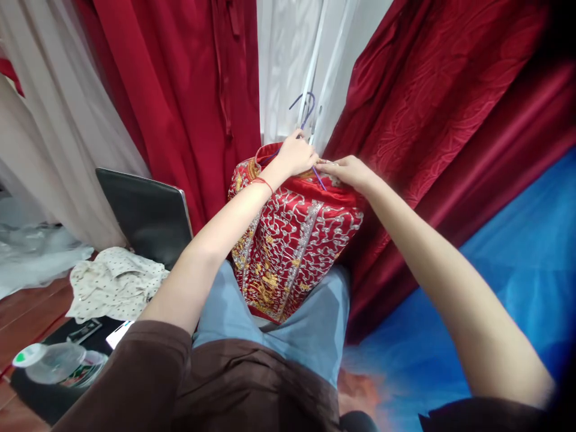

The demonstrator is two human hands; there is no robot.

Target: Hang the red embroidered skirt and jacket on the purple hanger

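Note:
A red embroidered jacket (pixel 288 240) with silver and gold patterns hangs upright above my lap. Inside its neck sits a purple wire hanger (pixel 310 108), its hook rising above the collar. My left hand (pixel 297 155) is closed round the hanger just under the hook, at the jacket's collar. Beside it, my right hand (pixel 345 170) pinches the jacket's edge near the shoulder, the fingertips almost meeting the left hand. One arm of the hanger sticks out over the red fabric below my fingers. The inside of the jacket is mostly hidden.
Dark red curtain-like cloths (pixel 189 90) hang left and right, with white cloth (pixel 288 54) between. A black panel (pixel 146 210) leans at left, near a dotted white cloth (pixel 117 282) and a plastic bottle (pixel 58 363). Blue fabric (pixel 508 264) spreads at right.

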